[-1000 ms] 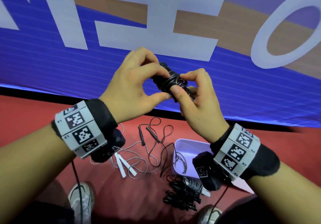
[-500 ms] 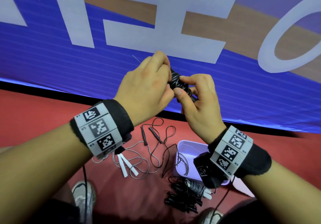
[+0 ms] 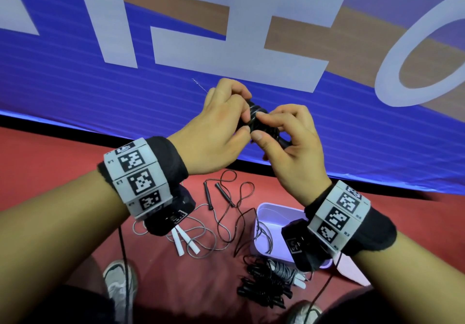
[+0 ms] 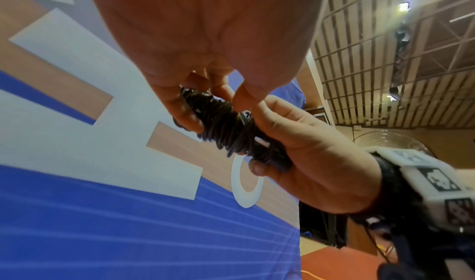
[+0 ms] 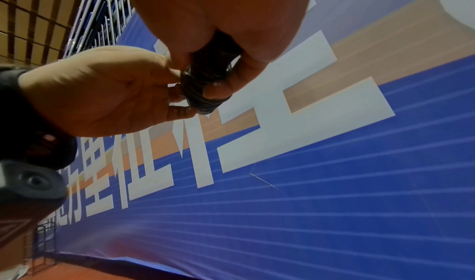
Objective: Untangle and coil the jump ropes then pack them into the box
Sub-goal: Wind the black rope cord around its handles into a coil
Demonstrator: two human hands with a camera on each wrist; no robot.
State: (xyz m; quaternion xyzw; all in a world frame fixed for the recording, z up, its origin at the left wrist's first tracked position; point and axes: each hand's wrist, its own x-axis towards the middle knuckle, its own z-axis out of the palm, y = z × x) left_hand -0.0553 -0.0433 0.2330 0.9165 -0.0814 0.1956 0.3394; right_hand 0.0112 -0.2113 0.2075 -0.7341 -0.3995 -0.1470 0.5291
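Two hands | left hand and right hand pinch black rope coil | keeps windings tight before boxing

The blue banner carried large white Chinese characters; in the right wrist view "里", "在" and "上" could be made out, others cut off. The wristbands bore black-and-white square code markers, unreadable as text.
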